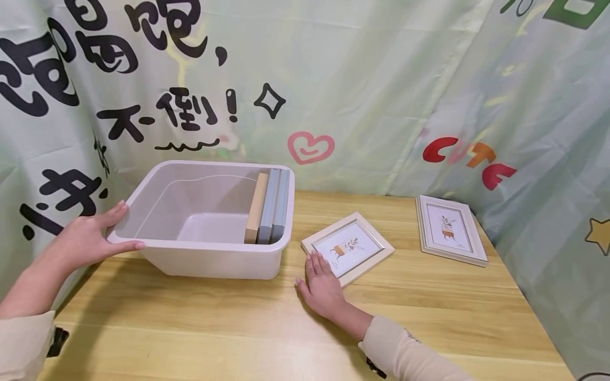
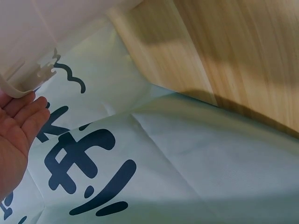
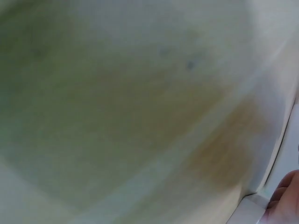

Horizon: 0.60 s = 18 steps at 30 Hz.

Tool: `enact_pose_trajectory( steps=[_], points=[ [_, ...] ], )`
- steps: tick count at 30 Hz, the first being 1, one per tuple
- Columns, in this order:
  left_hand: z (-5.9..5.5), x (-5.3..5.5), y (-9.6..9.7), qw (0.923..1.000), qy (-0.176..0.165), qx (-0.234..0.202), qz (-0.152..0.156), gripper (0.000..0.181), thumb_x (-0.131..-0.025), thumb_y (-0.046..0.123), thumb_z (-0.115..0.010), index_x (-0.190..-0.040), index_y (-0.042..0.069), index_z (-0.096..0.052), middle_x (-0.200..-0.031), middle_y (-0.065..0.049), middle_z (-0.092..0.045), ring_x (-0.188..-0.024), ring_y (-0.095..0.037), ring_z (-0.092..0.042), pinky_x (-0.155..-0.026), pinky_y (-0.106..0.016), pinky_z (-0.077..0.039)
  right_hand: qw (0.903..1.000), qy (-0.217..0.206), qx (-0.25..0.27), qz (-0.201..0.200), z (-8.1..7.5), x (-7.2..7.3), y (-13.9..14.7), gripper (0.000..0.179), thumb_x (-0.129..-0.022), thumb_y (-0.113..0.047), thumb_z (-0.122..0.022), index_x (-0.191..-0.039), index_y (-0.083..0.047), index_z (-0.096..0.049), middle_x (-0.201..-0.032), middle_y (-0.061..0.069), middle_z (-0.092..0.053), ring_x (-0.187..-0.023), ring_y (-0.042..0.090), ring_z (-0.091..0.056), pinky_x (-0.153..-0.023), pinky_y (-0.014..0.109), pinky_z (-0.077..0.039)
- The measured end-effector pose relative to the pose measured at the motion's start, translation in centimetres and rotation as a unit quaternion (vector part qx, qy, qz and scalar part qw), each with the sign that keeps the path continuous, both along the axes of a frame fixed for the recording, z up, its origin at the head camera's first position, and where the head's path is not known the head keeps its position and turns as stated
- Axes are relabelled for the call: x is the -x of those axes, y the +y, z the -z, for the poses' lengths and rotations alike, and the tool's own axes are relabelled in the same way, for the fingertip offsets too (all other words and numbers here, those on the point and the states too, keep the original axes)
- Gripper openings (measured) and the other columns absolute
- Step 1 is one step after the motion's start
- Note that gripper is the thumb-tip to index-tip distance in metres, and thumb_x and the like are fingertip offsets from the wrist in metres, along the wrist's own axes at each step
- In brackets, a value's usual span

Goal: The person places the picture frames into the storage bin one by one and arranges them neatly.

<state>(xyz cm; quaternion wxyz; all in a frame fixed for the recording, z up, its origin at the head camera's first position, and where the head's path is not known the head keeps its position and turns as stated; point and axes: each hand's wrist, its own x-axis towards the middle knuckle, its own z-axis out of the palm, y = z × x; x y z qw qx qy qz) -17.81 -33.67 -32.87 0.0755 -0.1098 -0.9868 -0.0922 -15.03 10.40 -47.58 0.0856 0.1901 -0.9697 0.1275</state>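
A translucent white plastic bin [image 1: 209, 259] stands on the wooden table [image 1: 429, 317] at the left. Three frames [image 1: 269, 206] stand on edge inside it against its right wall, one wood-coloured and two grey-blue. My left hand [image 1: 90, 238] rests on the bin's near-left corner with fingers straight; in the left wrist view the palm [image 2: 18, 126] lies against the rim [image 2: 23, 88]. My right hand [image 1: 321, 283] lies flat on the table, fingertips touching the near corner of a white picture frame [image 1: 350, 246] lying face up. The right wrist view is blurred and shows only a fingertip [image 3: 285, 200].
A second white picture frame [image 1: 450, 228] lies flat at the back right of the table. A pale green printed cloth [image 1: 362, 90] hangs behind and along both sides, close to the table's edges. Bare tabletop stretches in front of the bin and frames.
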Motion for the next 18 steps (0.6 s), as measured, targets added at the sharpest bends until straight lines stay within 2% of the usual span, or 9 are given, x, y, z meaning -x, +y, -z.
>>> enact_pose_trajectory(
  steps=[4, 7, 10, 13, 15, 18],
  points=[
    [0.1, 0.0, -0.1, 1.0000, 0.002, -0.002, -0.001, 0.096, -0.068, 0.052, -0.074, -0.136, -0.005, -0.037, -0.137, -0.027, -0.039, -0.105, -0.060, -0.046, -0.077, -0.061, -0.042, 0.9995, -0.009, 0.030, -0.008, -0.2, 0.1, 0.2, 0.054, -0.094, -0.028, -0.047, -0.131, 0.012, -0.044, -0.139, 0.028, -0.041, -0.131, 0.041, -0.038, -0.108, 0.046, -0.033],
    [0.2, 0.0, -0.1, 1.0000, 0.003, -0.005, -0.001, 0.096, -0.068, 0.052, -0.074, -0.136, -0.005, -0.037, -0.137, -0.027, -0.039, -0.105, -0.060, -0.045, -0.078, -0.062, -0.041, 0.9977, 0.010, 0.061, -0.026, -0.5, 0.5, 1.0, 0.051, -0.093, -0.025, -0.050, -0.130, 0.011, -0.046, -0.137, 0.028, -0.045, -0.130, 0.042, -0.040, -0.107, 0.049, -0.032],
    [0.3, 0.0, -0.1, 1.0000, 0.004, -0.007, 0.001, 0.096, -0.068, 0.051, -0.074, -0.136, -0.005, -0.037, -0.138, -0.027, -0.038, -0.105, -0.060, -0.045, -0.078, -0.061, -0.042, 0.9919, 0.059, 0.095, -0.059, -0.9, 1.3, 2.4, 0.047, -0.090, -0.020, -0.056, -0.127, 0.009, -0.051, -0.133, 0.026, -0.049, -0.128, 0.042, -0.043, -0.105, 0.051, -0.034],
    [0.3, 0.0, -0.1, 0.9999, 0.008, -0.010, 0.000, 0.096, -0.068, 0.051, -0.075, -0.136, -0.005, -0.037, -0.138, -0.026, -0.039, -0.105, -0.060, -0.045, -0.078, -0.061, -0.041, 0.9814, 0.121, 0.122, -0.086, -1.3, 2.5, 4.2, 0.043, -0.085, -0.013, -0.062, -0.121, 0.008, -0.056, -0.127, 0.025, -0.055, -0.123, 0.041, -0.048, -0.102, 0.052, -0.037],
    [0.3, 0.0, -0.1, 0.9999, 0.011, -0.011, 0.001, 0.096, -0.067, 0.051, -0.075, -0.136, -0.005, -0.038, -0.137, -0.026, -0.039, -0.105, -0.060, -0.045, -0.078, -0.061, -0.041, 0.9740, 0.158, 0.135, -0.089, -1.4, 3.2, 5.3, 0.041, -0.081, -0.009, -0.066, -0.117, 0.009, -0.059, -0.122, 0.025, -0.059, -0.118, 0.041, -0.052, -0.100, 0.052, -0.039],
    [0.3, 0.0, -0.1, 0.9999, 0.012, -0.011, 0.001, 0.096, -0.067, 0.051, -0.075, -0.136, -0.005, -0.038, -0.137, -0.026, -0.040, -0.106, -0.060, -0.045, -0.078, -0.061, -0.042, 0.9671, 0.186, 0.151, -0.086, -1.6, 3.9, 6.9, 0.040, -0.078, -0.007, -0.068, -0.113, 0.010, -0.060, -0.116, 0.026, -0.062, -0.113, 0.042, -0.055, -0.098, 0.052, -0.041]
  ],
)
